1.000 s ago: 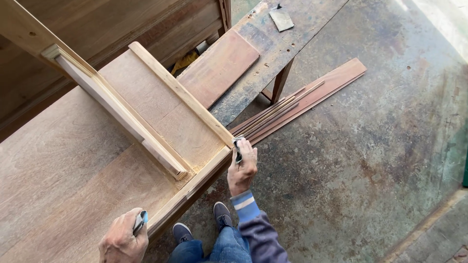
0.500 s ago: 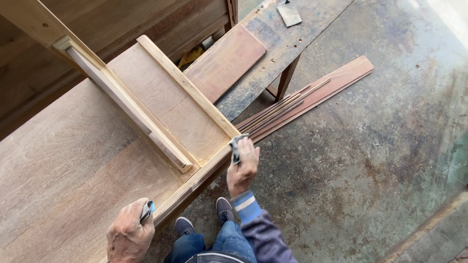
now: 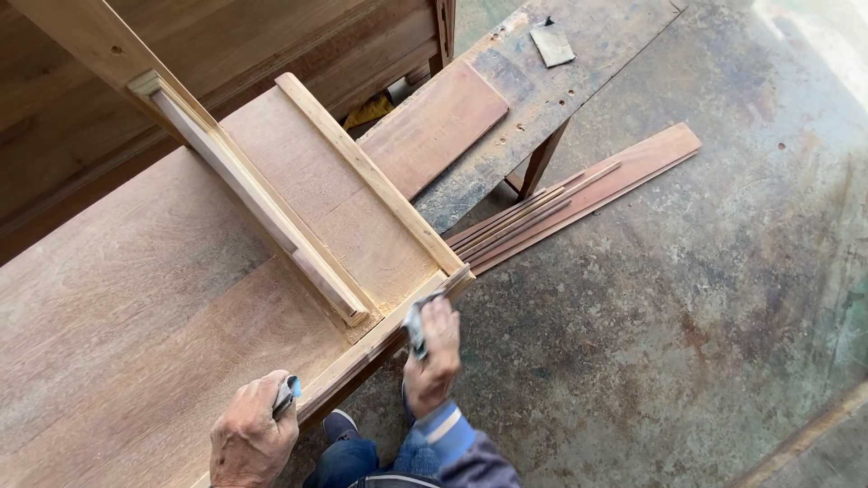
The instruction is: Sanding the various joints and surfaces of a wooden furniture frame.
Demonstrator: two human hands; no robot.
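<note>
- Nearest: blue jeans and one dark shoe (image 3: 339, 423) at bottom edge, standing on the stained concrete floor (image 3: 687, 316).
- Left hand (image 3: 251, 443) bottom centre-left, fist closed around a small grey-and-blue object (image 3: 287, 395); can't tell what it is. Hand rests on the wide wooden panel (image 3: 136, 307), right next to the front edge rail (image 3: 380, 334).
- Right hand (image 3: 432, 354), blue-sleeved arm with a pale stripe at the cuff, clamped on a folded grey pad (image 3: 415, 327), looks like sandpaper. Pad is pressed against the outer face of the edge rail, just short of the rail's right end. Hand slightly motion-blurred.
- Hands are well apart, both along the same rail.
- Behind the rail: two pale wooden battens run diagonally up-left across the panel, the thick batten (image 3: 244, 185) to the left, the thin batten (image 3: 366, 172) to the right, meeting the rail near its corner.
- Further: worn grey table (image 3: 542, 90) with a reddish board (image 3: 434, 126) lying on it and a small flat grey piece (image 3: 552, 42) at the far end.
- On the floor beside the table leg: reddish plank (image 3: 633, 167) with thin strips (image 3: 515, 219) lying on it.
</note>
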